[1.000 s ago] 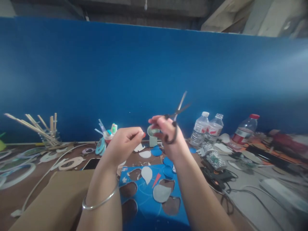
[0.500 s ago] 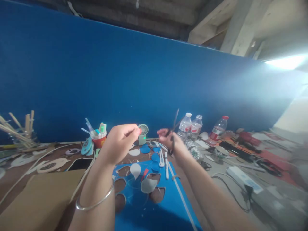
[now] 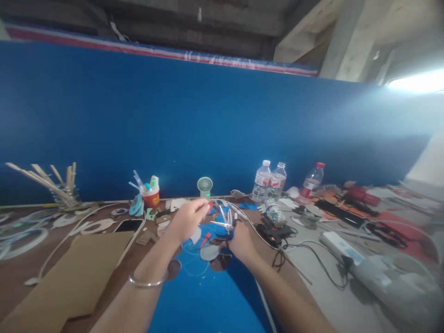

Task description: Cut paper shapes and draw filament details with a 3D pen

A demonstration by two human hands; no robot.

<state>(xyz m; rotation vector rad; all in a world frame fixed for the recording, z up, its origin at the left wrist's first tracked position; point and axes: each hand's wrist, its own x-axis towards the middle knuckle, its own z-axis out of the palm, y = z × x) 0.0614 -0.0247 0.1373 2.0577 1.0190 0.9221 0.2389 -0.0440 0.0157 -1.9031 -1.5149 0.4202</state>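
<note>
My left hand (image 3: 189,218), with a silver bangle on its wrist, pinches a small red piece (image 3: 210,204) between thumb and fingertips. Across from it, my right hand (image 3: 242,241) is closed around scissors (image 3: 219,224); their blades are spread and point towards the left hand, apart from the red piece. Beneath both hands lies a blue sheet (image 3: 208,291). On it rest a grey-white petal-shaped piece (image 3: 210,252), dark rounded shapes (image 3: 174,268) and a thin red strip (image 3: 206,238). The scissor handles are mostly hidden by my fingers.
Behind the hands stands a small fan (image 3: 204,185), with a red cup (image 3: 151,198) of tools to its left. Plastic bottles (image 3: 262,182) are at the right. Cardboard (image 3: 79,268) and a phone (image 3: 129,225) lie left; a power strip (image 3: 342,249) lies right.
Both hands have come down and closer together over the blue sheet. The scissors have swung from pointing up to pointing left, blades spread. The red piece stays pinched. The view has shifted slightly.
</note>
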